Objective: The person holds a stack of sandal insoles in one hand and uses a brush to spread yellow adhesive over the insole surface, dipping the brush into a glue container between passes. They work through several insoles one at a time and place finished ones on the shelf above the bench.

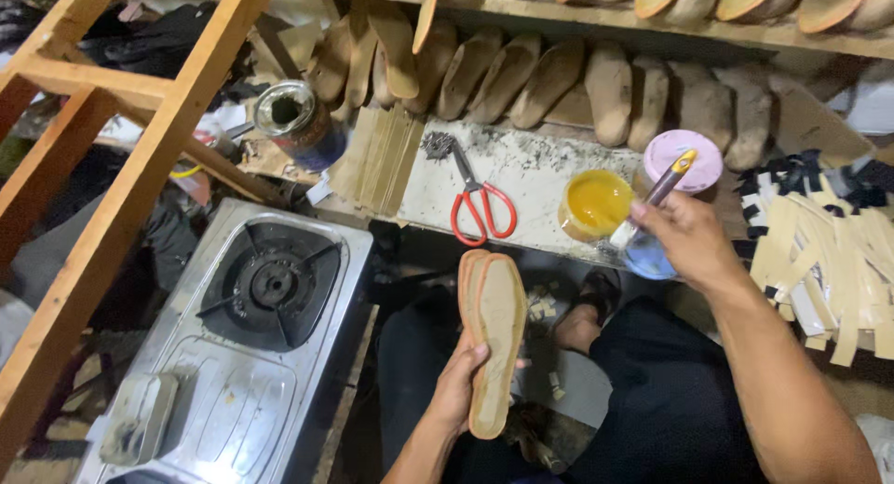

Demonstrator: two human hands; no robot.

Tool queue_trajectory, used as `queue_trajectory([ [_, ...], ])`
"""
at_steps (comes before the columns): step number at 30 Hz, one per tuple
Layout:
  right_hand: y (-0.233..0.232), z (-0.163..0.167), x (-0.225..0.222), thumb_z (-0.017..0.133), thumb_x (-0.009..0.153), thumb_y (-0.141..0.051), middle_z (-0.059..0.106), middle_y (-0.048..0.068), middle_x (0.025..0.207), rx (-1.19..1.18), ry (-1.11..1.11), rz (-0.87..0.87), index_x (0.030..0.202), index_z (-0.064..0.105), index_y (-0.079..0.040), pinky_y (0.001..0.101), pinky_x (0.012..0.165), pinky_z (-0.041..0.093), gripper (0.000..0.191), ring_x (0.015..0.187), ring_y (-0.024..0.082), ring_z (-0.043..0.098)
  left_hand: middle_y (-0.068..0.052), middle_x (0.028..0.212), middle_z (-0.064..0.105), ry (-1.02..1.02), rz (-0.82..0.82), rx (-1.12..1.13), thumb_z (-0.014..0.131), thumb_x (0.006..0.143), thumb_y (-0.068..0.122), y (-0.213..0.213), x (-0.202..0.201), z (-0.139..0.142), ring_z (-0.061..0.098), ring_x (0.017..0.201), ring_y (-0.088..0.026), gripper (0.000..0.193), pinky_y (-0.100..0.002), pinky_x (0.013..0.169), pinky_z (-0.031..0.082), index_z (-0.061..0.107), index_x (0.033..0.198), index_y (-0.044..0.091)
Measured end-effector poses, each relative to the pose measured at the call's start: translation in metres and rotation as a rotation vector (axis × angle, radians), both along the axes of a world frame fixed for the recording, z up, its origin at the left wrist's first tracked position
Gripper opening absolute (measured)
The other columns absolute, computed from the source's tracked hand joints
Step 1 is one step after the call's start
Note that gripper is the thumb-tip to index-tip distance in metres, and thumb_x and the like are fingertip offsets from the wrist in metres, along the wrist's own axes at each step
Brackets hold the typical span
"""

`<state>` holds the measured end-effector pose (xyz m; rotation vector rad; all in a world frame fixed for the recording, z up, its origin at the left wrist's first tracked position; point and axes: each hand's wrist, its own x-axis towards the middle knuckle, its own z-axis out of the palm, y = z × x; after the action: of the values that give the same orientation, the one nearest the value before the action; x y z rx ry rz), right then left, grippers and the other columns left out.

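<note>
- Setting: a small shoemaking workshop, with the person sitting low at a cluttered work surface (pixel 549 181).
- Rows of shoe soles (pixel 549 79) are leaning along the wooden shelf (pixel 652 28).
- Red-handled scissors (pixel 480 205), an open pot of yellow glue (pixel 594 205) and cut strips (pixel 819 251) are lying about.
- A gas stove (pixel 270 289) is standing beside the seat.
</note>
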<state>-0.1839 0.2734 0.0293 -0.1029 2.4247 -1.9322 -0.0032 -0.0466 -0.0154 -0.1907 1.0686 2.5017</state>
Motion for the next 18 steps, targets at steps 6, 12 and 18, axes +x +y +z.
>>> queue_trajectory([
  [6,-0.064,-0.004,0.059,0.072,0.092,-0.014,0.073,0.002,0.099,-0.376,-0.186,0.015,0.111,0.068,-0.004,0.0299,0.083,0.056,0.021,0.091,0.012,0.069,-0.014,0.13,0.061,0.113,-0.049,0.036,0.048,0.098,0.022,0.022,0.002,0.012,0.067,0.1,-0.02,0.072,-0.029,0.083,0.057,0.024,0.164,0.01],
  [12,-0.094,0.025,0.097,0.079,0.092,-0.015,0.076,0.007,0.095,0.304,0.397,-0.139,0.103,0.071,-0.003,0.0312,0.079,0.057,0.018,0.086,0.014,0.073,-0.014,0.133,0.06,0.073,-0.081,0.023,0.049,0.097,0.021,0.034,0.008,0.019,0.069,0.099,-0.022,0.07,-0.032,0.081,0.057,0.026,0.162,0.007],
  [18,-0.093,0.033,0.098,0.078,0.092,-0.015,0.075,0.007,0.098,0.243,0.438,0.003,0.104,0.07,-0.003,0.0308,0.08,0.057,0.018,0.089,0.015,0.073,-0.015,0.135,0.059,0.073,-0.099,0.022,0.048,0.097,0.02,0.032,0.006,0.012,0.069,0.099,-0.023,0.069,-0.034,0.085,0.059,0.026,0.162,0.008],
])
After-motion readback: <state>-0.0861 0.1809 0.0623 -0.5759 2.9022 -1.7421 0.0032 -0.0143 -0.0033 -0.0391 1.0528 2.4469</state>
